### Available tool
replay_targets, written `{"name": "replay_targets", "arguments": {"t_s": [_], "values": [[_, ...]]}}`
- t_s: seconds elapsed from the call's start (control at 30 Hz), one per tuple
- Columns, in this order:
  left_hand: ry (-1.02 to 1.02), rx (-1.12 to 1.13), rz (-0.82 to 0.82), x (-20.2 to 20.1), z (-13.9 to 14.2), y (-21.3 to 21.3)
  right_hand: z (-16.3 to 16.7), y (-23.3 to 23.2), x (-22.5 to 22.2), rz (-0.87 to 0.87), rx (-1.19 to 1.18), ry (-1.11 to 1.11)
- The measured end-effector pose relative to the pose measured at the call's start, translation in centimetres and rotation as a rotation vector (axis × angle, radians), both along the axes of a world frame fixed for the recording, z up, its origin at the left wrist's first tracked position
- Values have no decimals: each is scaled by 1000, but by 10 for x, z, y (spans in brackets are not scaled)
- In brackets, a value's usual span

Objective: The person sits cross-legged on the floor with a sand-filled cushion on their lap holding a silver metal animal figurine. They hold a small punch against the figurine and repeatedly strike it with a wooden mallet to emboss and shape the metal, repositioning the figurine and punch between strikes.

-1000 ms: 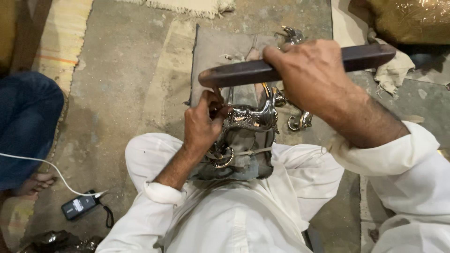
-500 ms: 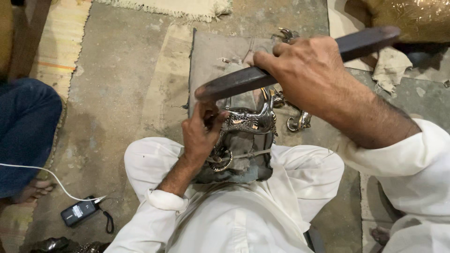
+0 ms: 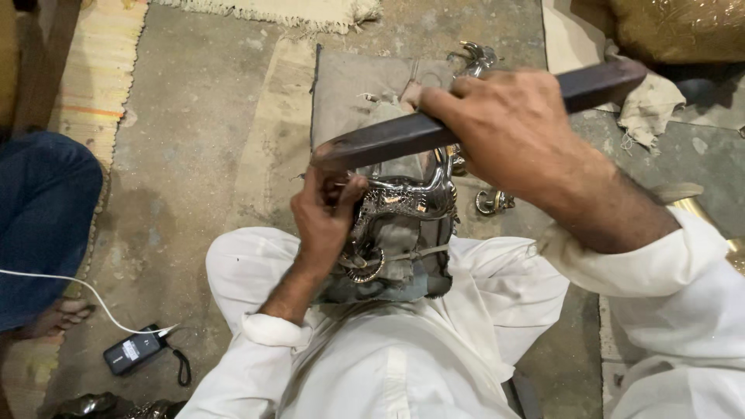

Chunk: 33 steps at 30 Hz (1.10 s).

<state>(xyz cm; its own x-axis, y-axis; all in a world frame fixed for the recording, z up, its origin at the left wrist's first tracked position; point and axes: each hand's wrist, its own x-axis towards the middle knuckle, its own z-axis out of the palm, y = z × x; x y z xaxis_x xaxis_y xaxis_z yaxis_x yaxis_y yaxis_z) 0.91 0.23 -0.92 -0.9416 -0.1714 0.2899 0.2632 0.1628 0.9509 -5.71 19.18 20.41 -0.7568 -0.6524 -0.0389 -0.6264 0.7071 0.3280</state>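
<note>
A person in white clothes sits on the grey concrete floor [image 3: 194, 155]. The right hand [image 3: 504, 132] is wrapped tight around a long dark flat metal bar [image 3: 403, 138]. The fingers are closed on the bar near its middle. The bar slants across the picture, with its low end over the left hand [image 3: 326, 213] and its high end up toward the far right corner of the floor.

The left hand is just under the low end of the bar. Its fingers [image 3: 351, 190] are pinched together on something small, but it is too hidden to tell what. This hand rests against a shiny silver metal piece with curly patterns [image 3: 407, 198]. The silver piece lies on a grey worn cloth pad [image 3: 403, 271] in the person's lap, between the knees.

More small shiny silver pieces [image 3: 494, 202] lie on the floor just beside the right knee. A flat grey mat [image 3: 349, 85] lies on the floor past the hands. A small black box with a white cable [image 3: 133, 349] sits near the left edge of the floor. Another person's leg in blue cloth [image 3: 43, 217] is at the far left.
</note>
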Motion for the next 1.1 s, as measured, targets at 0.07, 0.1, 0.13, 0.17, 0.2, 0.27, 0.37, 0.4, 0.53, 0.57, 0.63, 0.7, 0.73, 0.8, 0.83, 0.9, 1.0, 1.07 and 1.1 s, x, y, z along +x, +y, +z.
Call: {"name": "replay_targets", "arguments": {"t_s": [0.07, 0.1, 0.13, 0.17, 0.2, 0.27, 0.37, 0.4, 0.53, 0.57, 0.63, 0.7, 0.73, 0.8, 0.83, 0.9, 1.0, 1.07, 1.1], "values": [[47, 103, -59, -9, 3, -11, -1, 22, 3, -31, -114, -103], [34, 52, -136, -13, 5, -16, -6, 32, 5, -132, -206, -209], [25, -1, -214, -19, 8, -22, -13, 40, 7, -232, -298, -311], [20, -54, -294, -25, 12, -26, -23, 48, 11, -335, -392, -410], [60, -132, -372, -30, 16, -27, -33, 55, 15, -354, -494, -444], [137, -286, -523, -38, 24, -27, -55, 66, 27, -391, -696, -515], [216, -502, -555, -42, 35, -25, -78, 83, 51, -391, -676, -322], [204, -531, -562, -42, 38, -25, -85, 86, 58, -354, -717, -218], [249, -554, -580, -40, 42, -25, -100, 95, 78, -462, -904, 17], [283, -540, -578, -39, 41, -25, -101, 97, 81, -552, -961, 29], [289, -560, -631, -38, 41, -23, -99, 102, 86, -350, -681, 160], [322, -585, -665, -39, 41, -21, -100, 103, 89, -266, -622, 207], [355, -601, -668, -40, 42, -20, -102, 104, 90, -279, -705, 196], [378, -620, -681, -43, 45, -19, -107, 104, 91, -281, -747, 175], [367, -624, -702, -44, 47, -17, -110, 103, 94, -281, -707, 166], [342, -668, -751, -48, 52, -17, -117, 102, 99, -307, -781, 155], [281, -774, -794, -50, 56, -12, -121, 105, 109, -356, -854, 145], [268, -878, -810, -55, 58, -11, -124, 106, 115, -382, -590, 192], [267, -889, -817, -55, 58, -10, -127, 104, 119, -433, -757, 176]]}}
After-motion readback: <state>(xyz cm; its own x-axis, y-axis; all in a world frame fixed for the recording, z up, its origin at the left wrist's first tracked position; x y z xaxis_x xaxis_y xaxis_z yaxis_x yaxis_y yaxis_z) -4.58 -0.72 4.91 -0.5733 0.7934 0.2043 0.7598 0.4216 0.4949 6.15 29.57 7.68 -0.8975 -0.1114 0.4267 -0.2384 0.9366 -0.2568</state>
